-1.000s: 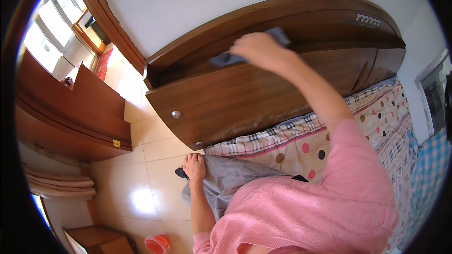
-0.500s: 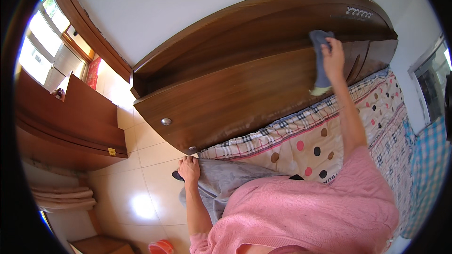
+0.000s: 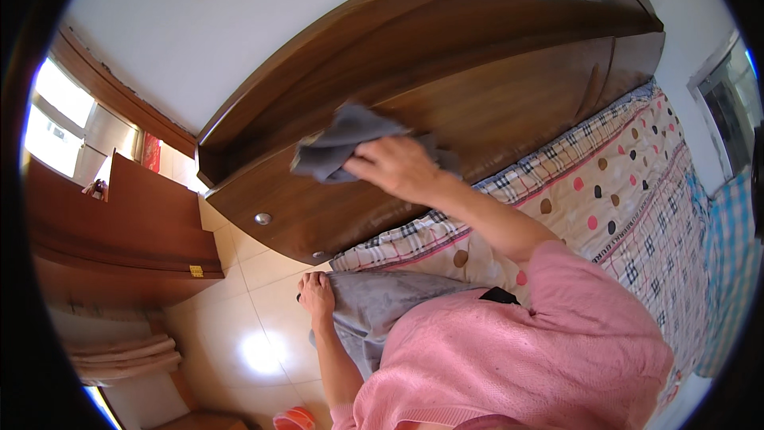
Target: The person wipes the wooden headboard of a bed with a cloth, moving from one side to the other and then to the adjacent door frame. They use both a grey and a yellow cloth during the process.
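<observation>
While our right hand [image 3: 395, 167] grips a soft grey cloth [image 3: 338, 147] against the glossy wooden headboard [image 3: 493, 87], a small yellow label [image 3: 196, 271] marks the cabinet [image 3: 119, 231]. Our left hand [image 3: 317, 296] rests on our knee, fingers loosely curled, holding nothing.

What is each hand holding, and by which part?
The right hand grips a grey cloth by its bunched right end, pressed to the wooden headboard. The left hand holds nothing, resting on the grey-trousered knee.

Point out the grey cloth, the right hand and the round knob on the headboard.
Cloth [image 3: 338, 143], head view: middle of the grey bunch.
Right hand [image 3: 395, 169], head view: back of the hand, gripping the cloth.
Knob [image 3: 263, 219], head view: its round metal face.
</observation>
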The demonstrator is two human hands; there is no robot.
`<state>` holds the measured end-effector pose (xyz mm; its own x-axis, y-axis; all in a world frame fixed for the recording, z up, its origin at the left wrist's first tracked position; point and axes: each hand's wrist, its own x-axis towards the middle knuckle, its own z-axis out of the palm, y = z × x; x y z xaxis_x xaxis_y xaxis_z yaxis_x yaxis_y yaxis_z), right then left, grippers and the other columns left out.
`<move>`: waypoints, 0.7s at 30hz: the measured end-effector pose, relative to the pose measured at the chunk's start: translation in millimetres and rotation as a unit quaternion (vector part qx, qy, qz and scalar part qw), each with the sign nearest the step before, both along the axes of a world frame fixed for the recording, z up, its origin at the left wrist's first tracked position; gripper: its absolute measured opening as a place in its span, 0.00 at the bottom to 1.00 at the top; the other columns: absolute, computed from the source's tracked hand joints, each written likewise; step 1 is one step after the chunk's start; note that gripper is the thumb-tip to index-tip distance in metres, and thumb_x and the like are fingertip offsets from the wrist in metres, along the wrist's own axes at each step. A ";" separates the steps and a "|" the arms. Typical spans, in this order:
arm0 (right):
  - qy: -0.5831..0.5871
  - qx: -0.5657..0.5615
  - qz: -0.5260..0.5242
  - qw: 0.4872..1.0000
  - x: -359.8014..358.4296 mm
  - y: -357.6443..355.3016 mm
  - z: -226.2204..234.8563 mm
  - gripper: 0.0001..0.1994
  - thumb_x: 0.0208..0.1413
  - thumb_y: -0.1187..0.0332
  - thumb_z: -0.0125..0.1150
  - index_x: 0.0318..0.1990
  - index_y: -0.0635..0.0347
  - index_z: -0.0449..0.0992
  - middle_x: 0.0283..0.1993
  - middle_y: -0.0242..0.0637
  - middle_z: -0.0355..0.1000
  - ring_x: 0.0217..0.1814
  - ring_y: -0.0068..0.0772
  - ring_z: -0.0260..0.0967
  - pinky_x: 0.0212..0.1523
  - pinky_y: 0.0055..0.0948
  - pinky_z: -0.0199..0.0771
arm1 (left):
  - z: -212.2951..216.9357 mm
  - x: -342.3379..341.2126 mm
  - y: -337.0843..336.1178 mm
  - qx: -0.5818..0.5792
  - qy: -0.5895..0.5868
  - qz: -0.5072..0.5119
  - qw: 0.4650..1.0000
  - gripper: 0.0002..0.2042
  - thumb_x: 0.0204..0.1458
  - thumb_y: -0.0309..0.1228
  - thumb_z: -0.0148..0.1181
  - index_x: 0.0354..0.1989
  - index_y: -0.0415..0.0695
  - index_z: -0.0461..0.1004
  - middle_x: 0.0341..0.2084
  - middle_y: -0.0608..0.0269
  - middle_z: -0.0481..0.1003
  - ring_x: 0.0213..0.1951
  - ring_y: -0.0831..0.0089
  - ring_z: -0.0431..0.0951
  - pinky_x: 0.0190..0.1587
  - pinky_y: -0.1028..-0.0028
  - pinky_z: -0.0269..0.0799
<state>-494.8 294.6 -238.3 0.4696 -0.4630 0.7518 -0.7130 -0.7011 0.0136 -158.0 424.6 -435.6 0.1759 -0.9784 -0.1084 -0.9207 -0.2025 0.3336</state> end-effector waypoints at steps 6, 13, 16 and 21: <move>-0.221 -0.021 -0.277 0.935 -157.8 -3.7 4.8 0.12 0.60 0.73 0.59 0.51 0.59 0.78 0.49 0.44 0.67 0.50 0.46 0.70 0.52 0.40 0.71 | -3.5 -2.6 -4.8 0.002 -0.004 0.001 1.000 0.14 0.60 0.40 0.50 0.38 0.50 0.82 0.44 0.63 0.77 0.52 0.57 0.73 0.52 0.57 0.72; -0.461 -0.060 -0.463 0.755 -263.0 -17.0 -49.6 0.19 0.63 0.72 0.56 0.60 0.64 0.66 0.54 0.52 0.61 0.57 0.54 0.63 0.60 0.41 0.63 | 3.0 0.7 -14.4 0.050 0.057 0.035 0.997 0.13 0.55 0.42 0.55 0.38 0.50 0.82 0.44 0.64 0.77 0.51 0.57 0.73 0.53 0.57 0.71; -0.434 -0.046 -0.423 0.794 -202.7 -8.1 -51.4 0.17 0.63 0.74 0.54 0.58 0.68 0.65 0.54 0.52 0.61 0.59 0.55 0.61 0.62 0.43 0.60 | -0.5 5.0 -12.7 0.051 0.064 0.042 0.996 0.13 0.54 0.42 0.56 0.39 0.50 0.82 0.44 0.62 0.77 0.50 0.55 0.73 0.54 0.57 0.70; -0.335 -0.004 -0.261 0.905 -101.2 14.5 -69.7 0.18 0.56 0.74 0.59 0.54 0.58 0.71 0.54 0.51 0.61 0.56 0.54 0.62 0.57 0.45 0.65 | -0.2 8.0 -12.4 0.049 0.048 0.014 0.998 0.14 0.55 0.41 0.56 0.39 0.47 0.82 0.44 0.59 0.77 0.49 0.52 0.72 0.54 0.57 0.69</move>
